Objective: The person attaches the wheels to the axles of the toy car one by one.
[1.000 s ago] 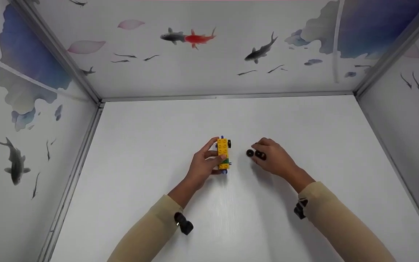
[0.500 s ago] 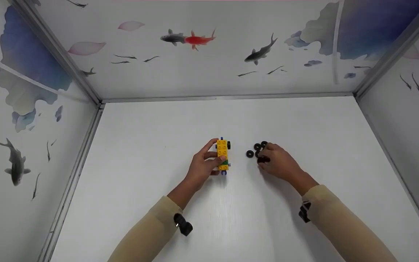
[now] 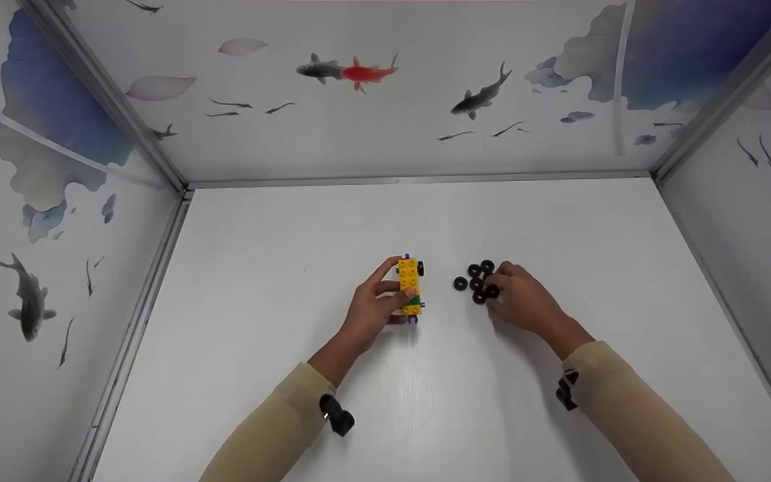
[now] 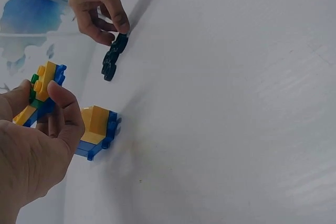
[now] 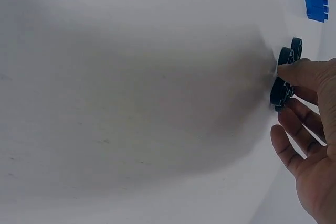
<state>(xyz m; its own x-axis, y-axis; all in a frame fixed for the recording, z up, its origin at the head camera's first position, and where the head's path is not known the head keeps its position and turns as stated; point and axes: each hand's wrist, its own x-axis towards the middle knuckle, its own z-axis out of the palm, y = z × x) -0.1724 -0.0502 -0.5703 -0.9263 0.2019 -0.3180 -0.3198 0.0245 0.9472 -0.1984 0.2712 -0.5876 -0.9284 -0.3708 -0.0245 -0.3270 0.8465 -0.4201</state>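
My left hand (image 3: 373, 309) grips a toy brick vehicle (image 3: 408, 273) of yellow, green and blue studded bricks, its thumb on top. A black wheel (image 3: 420, 268) sits on the vehicle's right side near its far end. In the left wrist view, my fingers cover the vehicle's middle. Right of it, my right hand (image 3: 525, 298) is at a cluster of loose black toy wheels (image 3: 476, 284). Between thumb and fingers it pinches one toy wheel (image 3: 492, 292) at the cluster's near right. One loose wheel (image 3: 460, 284) lies slightly apart on the left.
The white tabletop (image 3: 278, 268) is enclosed by a back wall (image 3: 399, 134) and two side walls with printed fish and petals. Metal strips (image 3: 292, 183) run along the edges. Both sleeves (image 3: 272, 415) carry small black devices.
My right hand has shifted right and nearer, and several loose wheels formerly covered by its fingers now show. The pinched wheel moved slightly right. My left hand keeps the vehicle almost in place.
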